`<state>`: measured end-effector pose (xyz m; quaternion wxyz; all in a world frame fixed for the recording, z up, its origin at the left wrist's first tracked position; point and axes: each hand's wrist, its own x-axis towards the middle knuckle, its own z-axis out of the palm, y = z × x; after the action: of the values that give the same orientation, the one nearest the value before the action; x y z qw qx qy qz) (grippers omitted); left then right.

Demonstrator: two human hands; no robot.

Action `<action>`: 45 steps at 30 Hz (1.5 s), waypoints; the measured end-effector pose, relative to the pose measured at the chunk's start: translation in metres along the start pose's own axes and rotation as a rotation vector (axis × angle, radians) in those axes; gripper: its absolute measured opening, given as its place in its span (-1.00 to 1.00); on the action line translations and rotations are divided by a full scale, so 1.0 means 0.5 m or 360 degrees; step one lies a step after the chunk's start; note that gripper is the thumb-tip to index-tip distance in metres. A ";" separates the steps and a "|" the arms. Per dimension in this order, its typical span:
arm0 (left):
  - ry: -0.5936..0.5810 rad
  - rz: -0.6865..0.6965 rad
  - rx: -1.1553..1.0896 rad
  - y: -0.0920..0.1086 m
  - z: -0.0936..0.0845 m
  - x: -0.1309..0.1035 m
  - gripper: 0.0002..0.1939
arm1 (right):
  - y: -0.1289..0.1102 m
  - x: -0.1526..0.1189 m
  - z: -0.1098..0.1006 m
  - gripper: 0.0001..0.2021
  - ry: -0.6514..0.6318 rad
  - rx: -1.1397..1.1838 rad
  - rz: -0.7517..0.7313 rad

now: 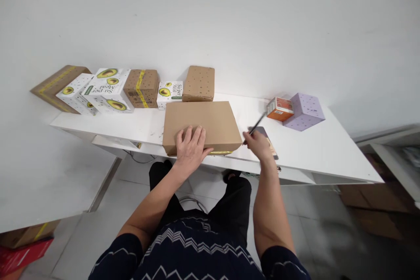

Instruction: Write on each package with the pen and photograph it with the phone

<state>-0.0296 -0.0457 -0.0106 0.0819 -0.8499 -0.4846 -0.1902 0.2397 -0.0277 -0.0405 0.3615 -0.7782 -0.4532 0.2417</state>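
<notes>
A plain brown cardboard box lies closed at the front edge of the white table, with a strip of yellow tape on its near side. My left hand rests flat on the lid near that edge, fingers spread, holding nothing. Just off the box's right front corner, my right hand is closed around a thin, dark, pen-like tool. The tool slants up and to the right; its exact kind cannot be made out. Partly hidden behind this hand is a flat, dark, phone-like item on the table.
Along the wall at the left stand several boxes, among them white avocado-printed ones and a brown one with yellow tape. Behind the plain box is a spotted brown box. An orange box and a lilac box stand at right.
</notes>
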 end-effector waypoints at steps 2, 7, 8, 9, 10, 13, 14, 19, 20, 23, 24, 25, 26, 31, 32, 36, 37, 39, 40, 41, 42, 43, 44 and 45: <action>-0.0002 -0.0004 -0.0008 0.001 0.000 0.001 -0.41 | 0.021 0.004 0.024 -0.84 -0.0263 -0.0429 0.0025; -0.0015 0.0006 -0.0017 -0.001 -0.002 0.002 -0.40 | 0.030 0.005 0.085 -0.88 -0.0326 -0.0609 0.0021; -0.0013 0.0008 -0.0016 -0.002 -0.001 0.002 -0.39 | 0.031 0.004 0.091 -0.85 -0.0317 -0.0623 0.0027; -0.0010 0.0011 -0.0013 -0.003 -0.001 0.002 -0.39 | 0.032 0.003 0.096 -0.82 -0.0304 -0.0630 0.0036; -0.0008 0.0014 -0.0011 -0.004 0.000 0.002 -0.38 | 0.035 0.002 0.097 -0.80 -0.0289 -0.0631 0.0045; -0.0004 0.0021 -0.0013 -0.005 0.002 0.004 -0.38 | 0.048 -0.004 0.087 -0.76 -0.0215 -0.0624 0.0094; -0.0006 0.0019 -0.0017 -0.005 0.002 0.004 -0.38 | 0.055 -0.006 0.079 -0.71 -0.0174 -0.0625 0.0121; 0.0001 0.0012 -0.0047 -0.004 0.001 0.006 -0.39 | 0.112 -0.010 0.018 -0.36 0.0396 -0.0828 0.0284; 0.0007 0.0012 -0.0055 -0.004 0.001 0.006 -0.39 | 0.126 -0.008 0.007 -0.26 0.0442 -0.0865 0.0322; 0.0016 0.0015 -0.0068 -0.005 0.003 0.005 -0.38 | 0.158 0.003 -0.011 -0.07 0.0261 -0.0874 0.0405; 0.0016 0.0017 -0.0067 -0.005 0.004 0.004 -0.38 | 0.164 0.007 -0.013 -0.09 0.0194 -0.0875 0.0401; 0.0017 0.0020 -0.0064 -0.005 0.005 0.004 -0.37 | 0.168 0.011 -0.014 -0.14 0.0156 -0.0885 0.0388; 0.0020 0.0023 -0.0059 -0.005 0.005 0.004 -0.37 | 0.169 0.014 -0.014 -0.20 0.0141 -0.0901 0.0368; 0.0018 0.0020 -0.0019 -0.004 0.006 0.003 -0.38 | 0.159 0.020 -0.021 -0.27 0.0141 -0.0884 0.0383; 0.0011 0.0015 -0.0014 -0.004 0.005 0.003 -0.38 | 0.159 0.017 -0.024 -0.25 0.0162 -0.0808 0.0417; 0.0005 0.0012 -0.0008 -0.002 0.004 0.001 -0.38 | 0.159 -0.024 -0.039 -0.20 0.0334 0.0167 0.0544; 0.0005 0.0013 -0.0009 -0.001 0.004 0.001 -0.38 | 0.155 -0.042 -0.043 -0.23 0.0333 0.0547 0.0541; 0.0000 0.0012 -0.0016 -0.002 0.004 0.001 -0.38 | 0.137 -0.084 -0.051 -0.30 0.0247 0.1275 0.0465; -0.0004 0.0010 -0.0020 -0.002 0.005 0.001 -0.38 | 0.121 -0.107 -0.055 -0.34 0.0175 0.1572 0.0396; -0.0006 0.0008 -0.0025 -0.002 0.005 0.001 -0.38 | 0.100 -0.129 -0.058 -0.37 0.0096 0.1808 0.0321; -0.0007 0.0006 -0.0029 -0.003 0.006 0.001 -0.38 | 0.077 -0.150 -0.060 -0.38 0.0021 0.1990 0.0246; -0.0009 0.0005 -0.0032 -0.003 0.007 0.001 -0.38 | 0.052 -0.169 -0.061 -0.36 -0.0058 0.2129 0.0180; -0.0010 0.0002 -0.0035 -0.004 0.008 0.001 -0.38 | 0.025 -0.186 -0.060 -0.36 -0.0147 0.2244 0.0142; -0.0010 0.0000 -0.0039 -0.004 0.008 0.001 -0.38 | 0.000 -0.201 -0.057 -0.35 -0.0244 0.2342 0.0130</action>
<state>-0.0300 -0.0431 -0.0142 0.0700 -0.8514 -0.4824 -0.1934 0.2121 -0.1259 -0.0178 0.7477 -0.3317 -0.1686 0.5499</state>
